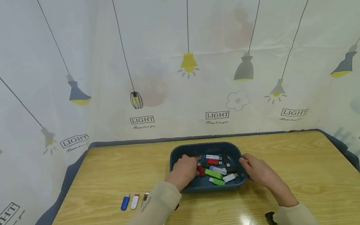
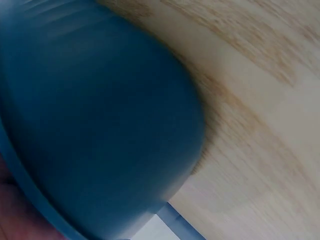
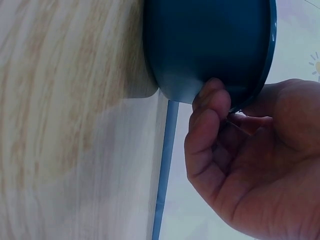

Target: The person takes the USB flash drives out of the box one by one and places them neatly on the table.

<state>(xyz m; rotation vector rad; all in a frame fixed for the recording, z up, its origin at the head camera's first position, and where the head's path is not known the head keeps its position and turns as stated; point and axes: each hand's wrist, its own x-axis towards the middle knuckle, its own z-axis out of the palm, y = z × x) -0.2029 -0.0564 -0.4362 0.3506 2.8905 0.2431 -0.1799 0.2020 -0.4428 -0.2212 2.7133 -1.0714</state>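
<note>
"How much room does your bench (image 1: 301, 173) give?"
"Its far edge runs just behind your dark blue tray (image 1: 209, 189); wood stretches widely to both sides."
"And your hands?"
"Your right hand (image 1: 257, 170) pinches the tray's right end, fingers (image 3: 202, 134) curled at its rim. Your left hand (image 1: 184, 169) reaches inside, beside the USB sticks (image 1: 213, 174); I can't tell its opening or any hold."

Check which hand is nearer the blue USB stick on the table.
Left. The left hand is in the tray, right of the blue USB stick; the right hand grips the tray's right end, farther off.
</note>
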